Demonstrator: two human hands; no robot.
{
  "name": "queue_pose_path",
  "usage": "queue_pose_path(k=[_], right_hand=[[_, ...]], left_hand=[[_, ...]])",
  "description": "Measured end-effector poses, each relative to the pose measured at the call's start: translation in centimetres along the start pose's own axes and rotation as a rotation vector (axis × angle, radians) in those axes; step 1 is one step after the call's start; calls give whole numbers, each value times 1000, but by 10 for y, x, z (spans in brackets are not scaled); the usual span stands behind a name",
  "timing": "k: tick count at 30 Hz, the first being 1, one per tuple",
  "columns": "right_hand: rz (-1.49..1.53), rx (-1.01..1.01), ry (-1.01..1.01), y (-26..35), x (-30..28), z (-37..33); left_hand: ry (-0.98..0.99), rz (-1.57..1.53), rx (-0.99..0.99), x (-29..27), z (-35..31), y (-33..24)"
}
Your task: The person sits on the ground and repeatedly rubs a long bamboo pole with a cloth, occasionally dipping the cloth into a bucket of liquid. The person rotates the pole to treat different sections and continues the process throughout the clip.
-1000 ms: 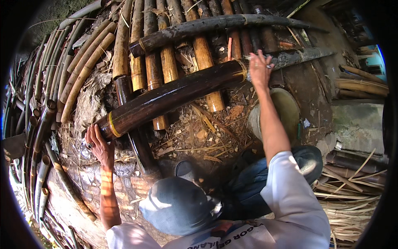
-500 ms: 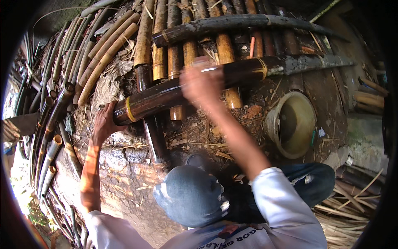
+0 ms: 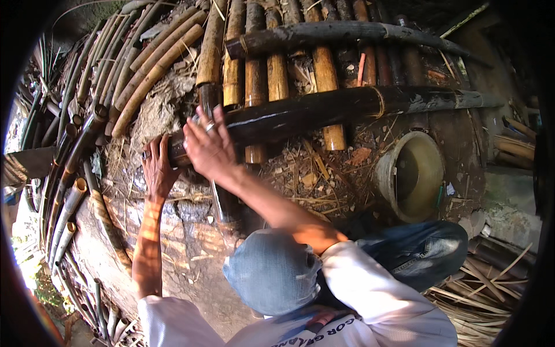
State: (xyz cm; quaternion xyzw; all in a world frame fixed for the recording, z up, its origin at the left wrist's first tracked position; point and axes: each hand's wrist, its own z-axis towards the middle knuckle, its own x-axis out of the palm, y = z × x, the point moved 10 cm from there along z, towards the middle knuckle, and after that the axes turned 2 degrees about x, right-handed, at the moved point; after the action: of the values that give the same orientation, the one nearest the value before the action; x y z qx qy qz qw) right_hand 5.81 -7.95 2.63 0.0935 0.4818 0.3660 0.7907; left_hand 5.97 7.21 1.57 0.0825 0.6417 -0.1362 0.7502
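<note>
A person's right hand (image 3: 213,146), its fingers slightly apart, has swept leftward along the glossy dark bamboo pole (image 3: 306,114) lying across paler culms (image 3: 325,69), bringing the stroke to the end the left hand (image 3: 159,172) clasps, fingers curled.

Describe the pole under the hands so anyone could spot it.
Find the row of parallel poles at top. Of the two lying across it, take the lower pole, with left hand and right hand at its left end. Unlike the greyer upper pole, it is thicker and mostly glossy black.
</note>
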Motion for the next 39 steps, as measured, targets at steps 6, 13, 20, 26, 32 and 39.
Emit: queue_pose_path(k=[6,13,20,26,32,39], right_hand=[[-396,540,-100,-274,-190,-53],[-385,637,178,-197,-129,-26],[107,-25,-34,10,5,-2],[-773,469,-93,-296,-217,-73],[-545,673,194,-234,-153,-42],[36,90,-14,-32,-22,-27]], left_hand=[[58,-16,-86,-2,-21,13],[-43,-1,-73,-6,-33,12],[-134,20,32,-1,-26,-8],[-184,83,-17,-1,-49,-4],[-428,203,3,3,-78,-6],[149,204,-167,15,-48,2]])
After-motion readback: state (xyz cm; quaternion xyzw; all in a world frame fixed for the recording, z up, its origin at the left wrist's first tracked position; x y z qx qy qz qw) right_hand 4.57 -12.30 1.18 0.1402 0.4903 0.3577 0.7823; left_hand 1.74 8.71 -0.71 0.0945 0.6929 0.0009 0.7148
